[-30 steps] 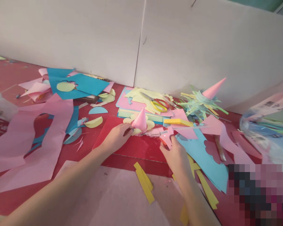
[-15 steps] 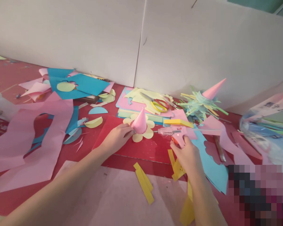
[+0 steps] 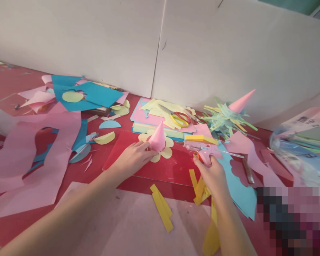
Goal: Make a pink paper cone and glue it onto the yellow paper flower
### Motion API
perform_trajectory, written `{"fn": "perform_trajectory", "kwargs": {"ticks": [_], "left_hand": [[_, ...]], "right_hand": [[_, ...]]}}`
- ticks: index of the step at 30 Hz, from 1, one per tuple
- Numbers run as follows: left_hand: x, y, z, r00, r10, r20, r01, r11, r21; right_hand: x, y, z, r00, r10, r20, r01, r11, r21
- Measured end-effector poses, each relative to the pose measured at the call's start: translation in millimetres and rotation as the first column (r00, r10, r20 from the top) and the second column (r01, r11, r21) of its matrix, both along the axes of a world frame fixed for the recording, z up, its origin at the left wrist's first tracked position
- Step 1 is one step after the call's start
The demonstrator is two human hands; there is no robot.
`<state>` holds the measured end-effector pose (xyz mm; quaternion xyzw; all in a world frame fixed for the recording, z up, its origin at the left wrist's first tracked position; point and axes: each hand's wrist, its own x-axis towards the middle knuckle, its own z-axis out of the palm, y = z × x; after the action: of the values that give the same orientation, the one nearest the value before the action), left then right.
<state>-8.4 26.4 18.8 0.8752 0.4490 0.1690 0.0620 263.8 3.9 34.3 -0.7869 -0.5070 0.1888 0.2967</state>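
A pink paper cone [image 3: 158,138] stands upright on a pale yellow paper flower [image 3: 164,152] over a red sheet [image 3: 149,165]. My left hand [image 3: 133,158] pinches the cone's lower left edge with its fingertips. My right hand [image 3: 212,173] is wrapped round the handle of a pink glue gun [image 3: 200,148], which lies just right of the flower with its nozzle pointing left towards the cone. Yellow paper strips [image 3: 200,186] lie under my right wrist.
Scissors with yellow and red handles [image 3: 179,118] lie on a stack of coloured sheets behind. A second pink cone [image 3: 241,100] sits on green fringed paper at right. Large pink offcuts [image 3: 29,156] and blue sheets [image 3: 90,95] cover the left. A white board wall [image 3: 160,46] runs behind.
My right hand has drawn the glue gun rightwards, away from the cone. The cone now stands on the yellow flower, held by my left hand.
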Motion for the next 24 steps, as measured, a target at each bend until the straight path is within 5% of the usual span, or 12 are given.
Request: {"fn": "perform_trajectory", "kwargs": {"ticks": [24], "left_hand": [[-0.9, 0.6, 0.1, 0.980, 0.064, 0.187, -0.048, 0.995, -0.087]], "right_hand": [[-3.8, 0.3, -1.6, 0.998, 0.018, -0.053, -0.017, 1.000, 0.022]]}}
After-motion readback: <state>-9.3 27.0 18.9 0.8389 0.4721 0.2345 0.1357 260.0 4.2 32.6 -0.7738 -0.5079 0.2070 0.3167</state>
